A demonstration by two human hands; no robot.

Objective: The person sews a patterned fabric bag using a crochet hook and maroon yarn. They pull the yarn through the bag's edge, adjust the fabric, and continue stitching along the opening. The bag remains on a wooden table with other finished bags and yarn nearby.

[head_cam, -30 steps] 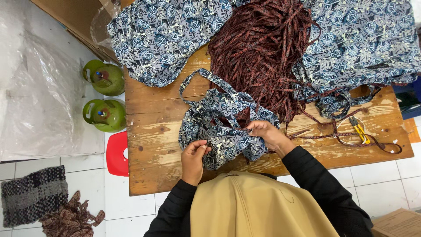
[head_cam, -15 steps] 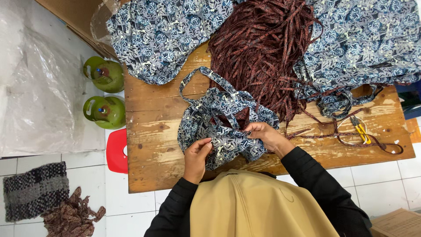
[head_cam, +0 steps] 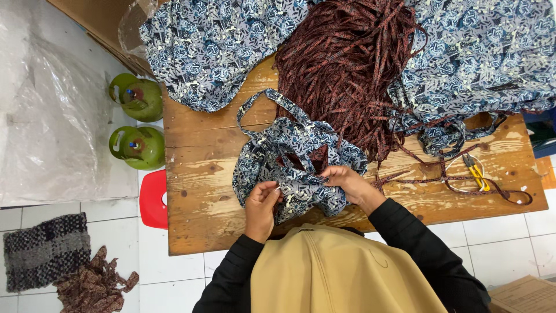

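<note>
Blue patterned bag [head_cam: 295, 162] in both grips, near table edge [head_cam: 191, 250]

Brown cardboard box [head_cam: 524, 295] at bottom right; clear plastic bag [head_cam: 132, 26] top left.

I see bright, even daylight, soft short shadows, mild glare on plastic sheet [head_cam: 52, 116] at nine o'clock, sharp focus overall, slight wide-angle bending at edges.

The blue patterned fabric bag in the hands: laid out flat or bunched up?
Bunched up. The blue patterned fabric bag sits crumpled on the worn wooden table, one strap looping outward, with the left hand and right hand gripping its folds.
</note>
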